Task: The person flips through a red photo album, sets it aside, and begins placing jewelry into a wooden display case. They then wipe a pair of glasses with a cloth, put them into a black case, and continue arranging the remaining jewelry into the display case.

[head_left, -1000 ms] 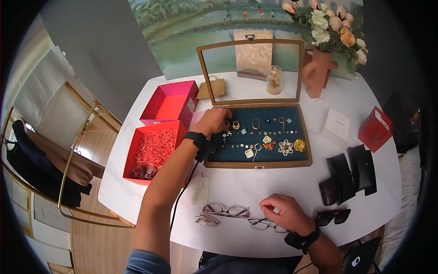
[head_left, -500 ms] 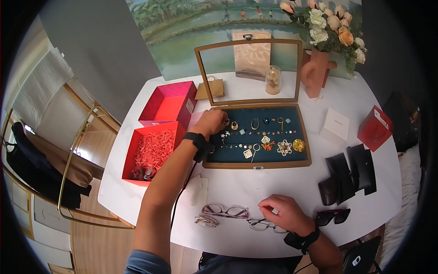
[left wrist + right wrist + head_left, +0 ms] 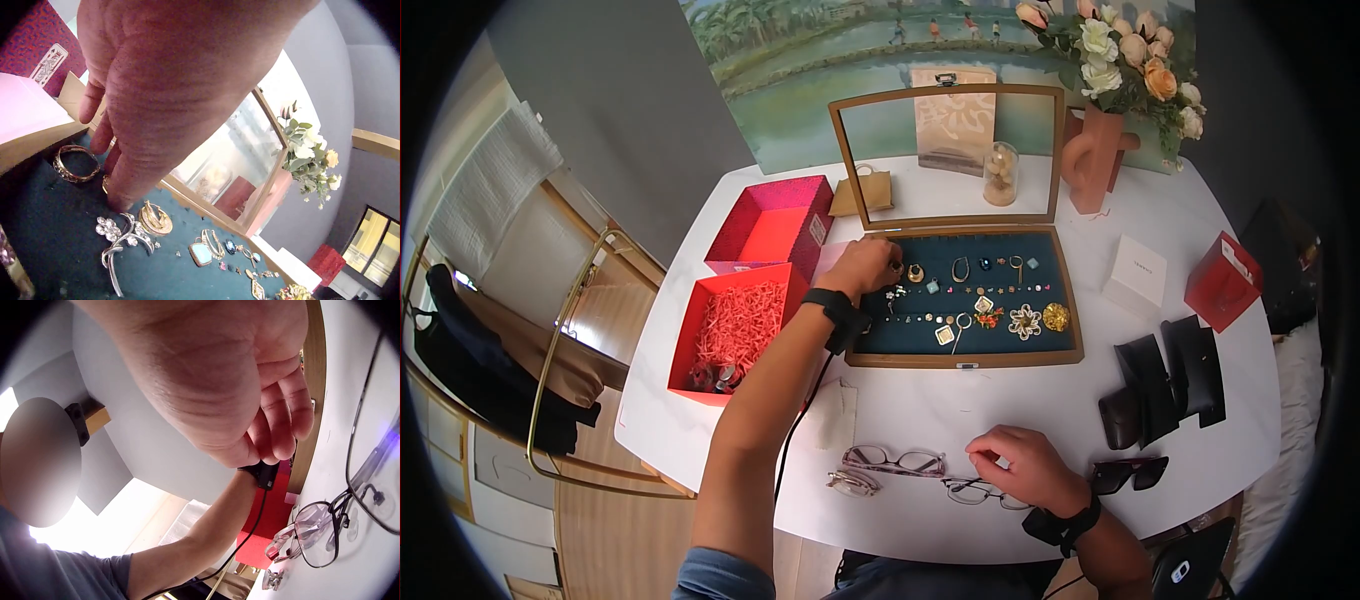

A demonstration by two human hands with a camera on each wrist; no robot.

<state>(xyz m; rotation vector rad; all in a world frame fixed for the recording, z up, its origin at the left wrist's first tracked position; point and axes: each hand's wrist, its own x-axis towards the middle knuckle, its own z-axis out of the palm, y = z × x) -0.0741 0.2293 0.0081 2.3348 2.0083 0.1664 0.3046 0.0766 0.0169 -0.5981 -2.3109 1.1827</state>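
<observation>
My left hand (image 3: 862,268) reaches over the left end of a wooden jewelry box (image 3: 1055,361) lined in dark green. Its fingertips pinch a small gold piece (image 3: 105,184), mostly hidden behind them. Around them on the lining lie a patterned bangle-like ring (image 3: 76,165), gold hoop earrings (image 3: 155,219) and a silver flower brooch (image 3: 114,251) set with clear stones. My right hand (image 3: 1022,462) holds nothing, its fingers loosely curled above the table's front. Just below it sit thin-framed eyeglasses (image 3: 972,492), partly covered by the hand in the head view.
Behind the box its glass lid (image 3: 945,224) stands raised. At left are a red box (image 3: 672,362) of shredded paper and a pink box (image 3: 740,222). Eyeglasses (image 3: 892,463), sunglasses (image 3: 1148,474), dark cases (image 3: 1145,385), a white box (image 3: 1136,277) and a vase (image 3: 1097,165) stand around.
Both hands keep nearly the same place and pose throughout. The head view shifts only slightly.
</observation>
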